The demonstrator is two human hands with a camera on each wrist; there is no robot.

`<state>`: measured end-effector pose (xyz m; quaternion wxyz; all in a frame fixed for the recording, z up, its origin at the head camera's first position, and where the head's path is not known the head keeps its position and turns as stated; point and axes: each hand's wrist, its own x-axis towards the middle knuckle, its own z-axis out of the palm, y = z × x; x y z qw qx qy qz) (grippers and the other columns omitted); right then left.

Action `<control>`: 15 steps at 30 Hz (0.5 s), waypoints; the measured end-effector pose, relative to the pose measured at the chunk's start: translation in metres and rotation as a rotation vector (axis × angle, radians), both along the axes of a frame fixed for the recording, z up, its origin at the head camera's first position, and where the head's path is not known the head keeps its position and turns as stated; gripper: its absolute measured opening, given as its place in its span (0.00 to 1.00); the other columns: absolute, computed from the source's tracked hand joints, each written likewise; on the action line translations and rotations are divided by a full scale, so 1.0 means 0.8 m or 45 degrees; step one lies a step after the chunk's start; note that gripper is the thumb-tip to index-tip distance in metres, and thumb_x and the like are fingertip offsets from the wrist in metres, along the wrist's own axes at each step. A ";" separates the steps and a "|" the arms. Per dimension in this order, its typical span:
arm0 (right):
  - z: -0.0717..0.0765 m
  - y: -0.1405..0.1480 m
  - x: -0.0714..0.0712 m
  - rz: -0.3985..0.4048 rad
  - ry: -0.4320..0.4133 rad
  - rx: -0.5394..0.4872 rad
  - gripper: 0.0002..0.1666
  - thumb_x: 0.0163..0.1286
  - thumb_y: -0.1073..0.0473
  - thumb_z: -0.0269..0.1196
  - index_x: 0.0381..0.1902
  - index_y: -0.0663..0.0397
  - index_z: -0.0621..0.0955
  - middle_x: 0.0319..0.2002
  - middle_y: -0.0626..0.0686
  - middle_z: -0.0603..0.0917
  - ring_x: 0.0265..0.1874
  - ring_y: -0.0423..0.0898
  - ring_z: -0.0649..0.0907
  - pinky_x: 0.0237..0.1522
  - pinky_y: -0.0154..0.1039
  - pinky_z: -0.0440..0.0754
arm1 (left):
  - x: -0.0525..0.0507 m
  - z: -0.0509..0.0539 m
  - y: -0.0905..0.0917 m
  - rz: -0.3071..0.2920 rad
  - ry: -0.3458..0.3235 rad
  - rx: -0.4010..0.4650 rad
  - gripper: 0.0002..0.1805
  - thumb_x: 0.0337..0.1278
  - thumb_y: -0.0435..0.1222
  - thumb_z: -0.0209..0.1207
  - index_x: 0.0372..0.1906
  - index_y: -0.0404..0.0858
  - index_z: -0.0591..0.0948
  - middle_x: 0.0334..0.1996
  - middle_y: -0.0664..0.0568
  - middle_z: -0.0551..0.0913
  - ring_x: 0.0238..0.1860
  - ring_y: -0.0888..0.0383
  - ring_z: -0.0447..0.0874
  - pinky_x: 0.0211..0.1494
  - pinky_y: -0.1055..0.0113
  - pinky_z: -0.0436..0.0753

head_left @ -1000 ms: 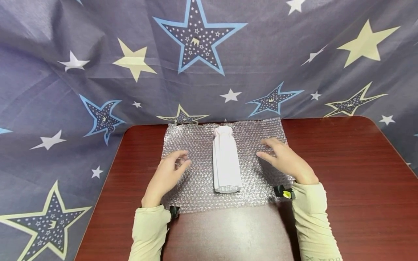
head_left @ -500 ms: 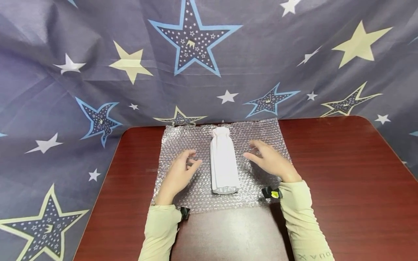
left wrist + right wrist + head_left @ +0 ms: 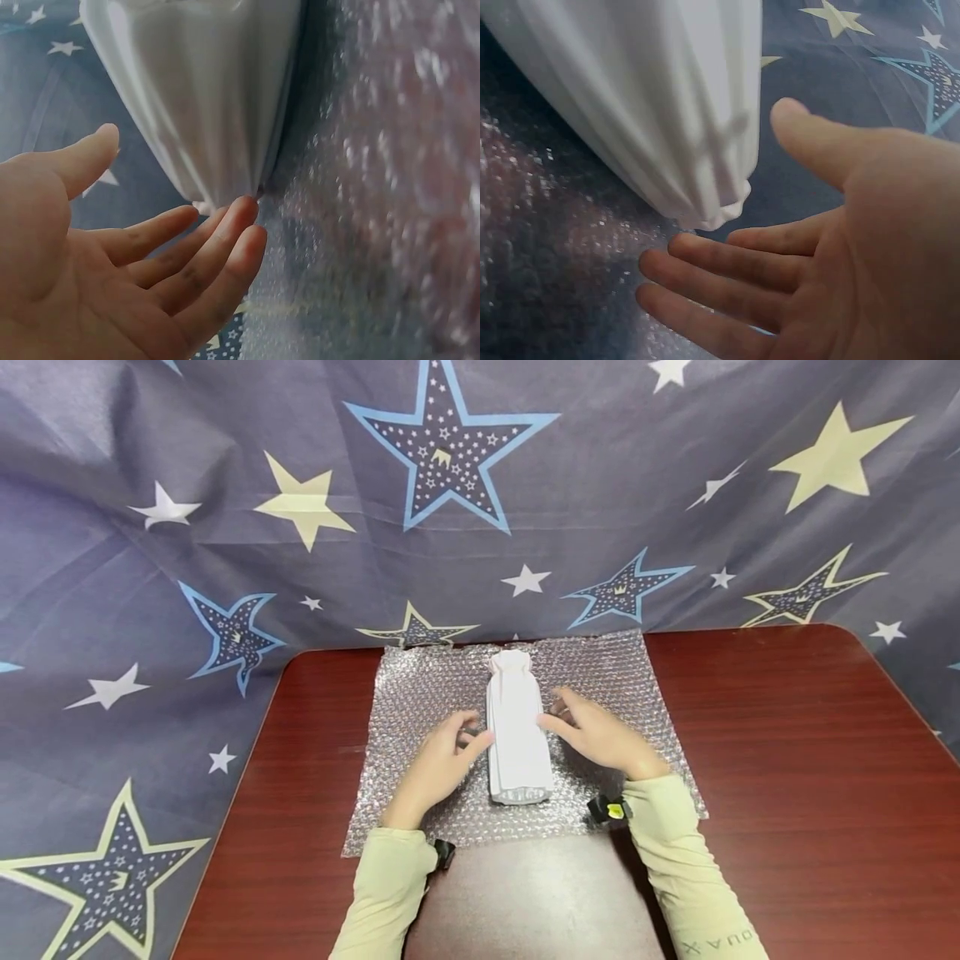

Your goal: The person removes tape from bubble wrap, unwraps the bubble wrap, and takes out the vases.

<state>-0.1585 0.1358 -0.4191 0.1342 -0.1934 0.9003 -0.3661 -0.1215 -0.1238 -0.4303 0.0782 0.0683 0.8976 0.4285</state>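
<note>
A tall white ribbed object [image 3: 517, 727], narrow at its far end, lies on a sheet of bubble wrap [image 3: 427, 685]. The left hand [image 3: 438, 768] is close to its left side, thumb tip near the edge; whether it touches cannot be told. Just off the right side is the right hand [image 3: 600, 735], its thumb tip at the edge. In the left wrist view the left hand [image 3: 142, 255] has spread, relaxed fingers beside the white object [image 3: 202, 90]. The right wrist view has the right hand [image 3: 817, 255] palm toward the white object [image 3: 660, 97], fingers loosely extended.
The bubble wrap covers the middle back of a dark red wooden table [image 3: 787, 760]. Behind the table hangs a grey-blue cloth [image 3: 525, 485] with printed stars. Dark straps [image 3: 444, 854] are at the wrists, by pale yellow sleeves [image 3: 393, 877].
Both hands have moved inward from the sides of the bubble wrap to beside the white object. The white object stays in place on the wrap.
</note>
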 end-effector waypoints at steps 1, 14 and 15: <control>-0.001 -0.001 0.000 0.005 -0.001 0.010 0.46 0.76 0.36 0.51 0.74 0.67 0.59 0.58 0.62 0.79 0.58 0.58 0.79 0.63 0.56 0.75 | 0.001 0.000 0.002 -0.002 -0.008 0.000 0.34 0.69 0.56 0.55 0.70 0.39 0.70 0.58 0.48 0.79 0.54 0.53 0.80 0.57 0.54 0.81; -0.006 -0.010 0.000 0.059 -0.039 0.020 0.46 0.77 0.36 0.48 0.75 0.67 0.58 0.60 0.62 0.79 0.59 0.58 0.79 0.64 0.57 0.73 | 0.004 -0.008 0.018 -0.054 -0.056 0.055 0.40 0.67 0.59 0.54 0.75 0.41 0.63 0.61 0.46 0.79 0.53 0.54 0.82 0.58 0.55 0.81; -0.006 -0.010 0.000 0.059 -0.040 0.022 0.46 0.77 0.36 0.48 0.75 0.67 0.58 0.60 0.62 0.79 0.58 0.58 0.80 0.65 0.57 0.73 | 0.004 -0.008 0.018 -0.055 -0.060 0.066 0.40 0.67 0.59 0.54 0.75 0.41 0.62 0.61 0.46 0.78 0.54 0.54 0.82 0.58 0.55 0.81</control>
